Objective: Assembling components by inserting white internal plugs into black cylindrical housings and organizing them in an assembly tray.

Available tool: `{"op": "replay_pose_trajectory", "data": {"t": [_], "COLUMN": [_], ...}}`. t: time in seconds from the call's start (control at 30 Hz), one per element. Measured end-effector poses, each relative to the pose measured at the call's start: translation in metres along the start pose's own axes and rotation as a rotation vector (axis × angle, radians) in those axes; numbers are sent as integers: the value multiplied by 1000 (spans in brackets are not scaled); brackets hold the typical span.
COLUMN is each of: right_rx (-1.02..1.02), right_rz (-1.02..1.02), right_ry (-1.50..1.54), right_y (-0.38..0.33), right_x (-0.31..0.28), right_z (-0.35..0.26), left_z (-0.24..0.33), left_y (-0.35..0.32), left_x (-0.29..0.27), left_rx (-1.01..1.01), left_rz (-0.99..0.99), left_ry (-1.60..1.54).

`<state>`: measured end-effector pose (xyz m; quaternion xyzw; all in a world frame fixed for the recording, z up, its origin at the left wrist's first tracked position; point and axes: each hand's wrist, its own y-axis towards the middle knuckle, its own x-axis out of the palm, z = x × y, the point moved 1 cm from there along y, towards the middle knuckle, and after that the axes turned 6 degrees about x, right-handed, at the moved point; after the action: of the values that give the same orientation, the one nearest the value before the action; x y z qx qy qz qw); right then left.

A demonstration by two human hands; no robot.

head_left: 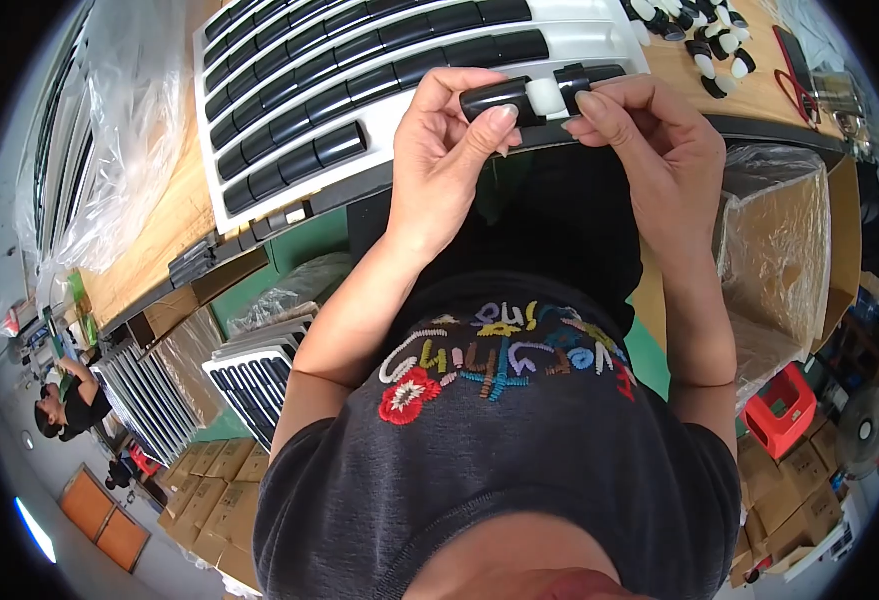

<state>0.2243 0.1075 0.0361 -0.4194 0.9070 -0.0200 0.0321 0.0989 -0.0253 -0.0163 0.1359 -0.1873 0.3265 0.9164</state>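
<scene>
In front of the tray's near edge, my left hand (435, 160) pinches a glossy black cylinder (495, 100) between thumb and fingers. A white plug-like piece (546, 98) sits at the cylinder's right end. My right hand (665, 145) is closed on a small black ringed cap (573, 86) at the far side of the white piece. White shows between the two black parts, and whether they are joined I cannot tell. Just behind my hands lies a white tray (212, 160) with rows of black cylinders (335, 143); the nearest row is only partly filled.
Loose black-and-white caps (715, 50) are scattered at the table's back right, near red-handled scissors (798, 95). Clear plastic sheeting (125, 150) covers the left. A plastic-lined carton (775, 255) stands by my right arm, and a red stool (780, 410) below it. A person (75, 400) is far left.
</scene>
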Motion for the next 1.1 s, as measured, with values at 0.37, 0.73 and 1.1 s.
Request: {"op": "replay_pose_trajectory", "data": {"t": [0.37,0.73,1.1], "right_rx": [-66,74,-56], "right_rz": [-170,-380,-172], "right_ry": [-443,-353,-572], "right_y": [-6,-8,52], "right_x": [16,21,-12], "right_z": [-7,-3,31], "left_z": [5,12,52], "left_y": [-10,-30,-3], "left_x": [-5,-4,-64], "left_rx": [-108,-147,238], "left_rz": [-107,-120,-17], "left_ry": [6,1,1193]}}
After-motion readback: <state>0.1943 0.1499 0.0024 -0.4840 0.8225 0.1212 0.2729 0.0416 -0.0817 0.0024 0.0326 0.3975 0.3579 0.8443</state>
